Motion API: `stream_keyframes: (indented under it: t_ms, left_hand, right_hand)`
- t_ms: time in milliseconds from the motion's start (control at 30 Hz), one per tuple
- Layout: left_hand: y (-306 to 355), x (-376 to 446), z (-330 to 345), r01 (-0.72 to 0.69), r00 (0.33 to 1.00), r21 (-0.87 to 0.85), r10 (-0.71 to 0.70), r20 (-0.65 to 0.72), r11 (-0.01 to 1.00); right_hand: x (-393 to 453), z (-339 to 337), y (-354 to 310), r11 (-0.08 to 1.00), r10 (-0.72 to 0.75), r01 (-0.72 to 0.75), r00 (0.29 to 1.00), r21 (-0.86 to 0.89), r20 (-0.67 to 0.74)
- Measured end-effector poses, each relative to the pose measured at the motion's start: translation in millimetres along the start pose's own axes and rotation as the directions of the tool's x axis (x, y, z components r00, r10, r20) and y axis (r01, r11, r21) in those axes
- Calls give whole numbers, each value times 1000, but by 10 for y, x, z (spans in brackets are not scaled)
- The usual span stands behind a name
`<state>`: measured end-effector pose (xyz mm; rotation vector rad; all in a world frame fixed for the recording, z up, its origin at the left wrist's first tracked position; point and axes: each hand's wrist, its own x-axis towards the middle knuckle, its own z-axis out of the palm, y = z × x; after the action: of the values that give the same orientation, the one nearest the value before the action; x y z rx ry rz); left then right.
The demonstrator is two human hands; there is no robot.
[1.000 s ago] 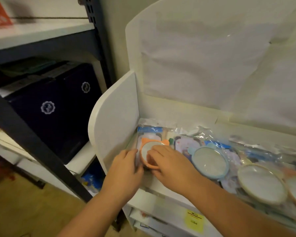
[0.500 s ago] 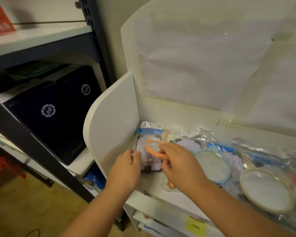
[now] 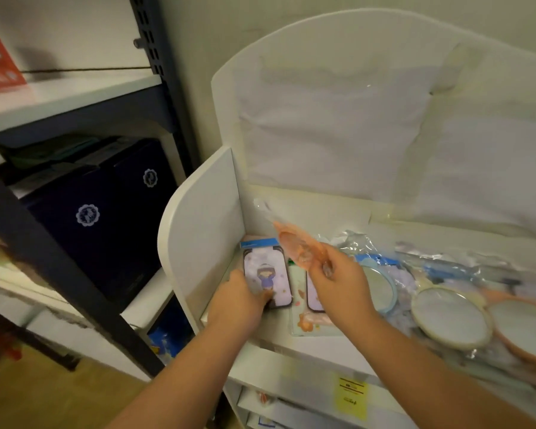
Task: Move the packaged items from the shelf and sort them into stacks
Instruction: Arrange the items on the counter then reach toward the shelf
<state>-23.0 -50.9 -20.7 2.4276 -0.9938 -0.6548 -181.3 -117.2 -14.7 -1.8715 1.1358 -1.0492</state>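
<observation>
My right hand (image 3: 338,286) pinches an orange packaged mirror (image 3: 294,246) in clear plastic, lifted edge-on above the white shelf (image 3: 291,345). My left hand (image 3: 239,301) holds the lower edge of a flat pack with a cartoon figure (image 3: 265,277), lying in the shelf's left corner beside the side panel (image 3: 205,239). A second such pack (image 3: 313,300) lies partly under my right hand. Round mirrors in bags lie to the right: a blue-rimmed one (image 3: 379,287), a cream-rimmed one (image 3: 449,317) and an orange-rimmed one (image 3: 526,332).
A tall white back panel (image 3: 369,119) rises behind the shelf. To the left stands a dark metal rack (image 3: 59,267) holding dark blue boxes (image 3: 106,212). A yellow label (image 3: 351,397) is stuck on the shelf front. Wooden floor shows at the lower left.
My right hand has lifted the orange mirror pack off the left pile and turned it edge-on. The cartoon pack beneath is now uncovered, with my left hand on it.
</observation>
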Motion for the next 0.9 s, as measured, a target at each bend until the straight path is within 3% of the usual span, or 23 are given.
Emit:
stream_keyframes:
  t_ms: [133, 300, 433, 600, 900]
  left_hand:
    - [-80, 5, -21, 3, 1000, -313, 2, 18, 950]
    - [-153, -61, -43, -8, 988, -597, 97, 117, 802]
    - [-237, -100, -71, -27, 989, -646, 115, 94, 763]
    - [-186, -405, -120, 9, 969, -793, 191, 158, 610]
    - [511, -1606, 17, 7, 811, -839, 487, 323, 543]
  right_hand:
    - [-191, -153, -121, 965, 176, -160, 983, 208, -59]
    - [-504, -440, -242, 772, 436, -342, 898, 535, -55]
    - [-871, -748, -191, 659, 542, -342, 834, 670, -106]
    - [-1379, -1159, -153, 526, 638, -296, 757, 797, -140]
    - [-2082, -1982, -373, 547, 625, -162, 731, 821, -273]
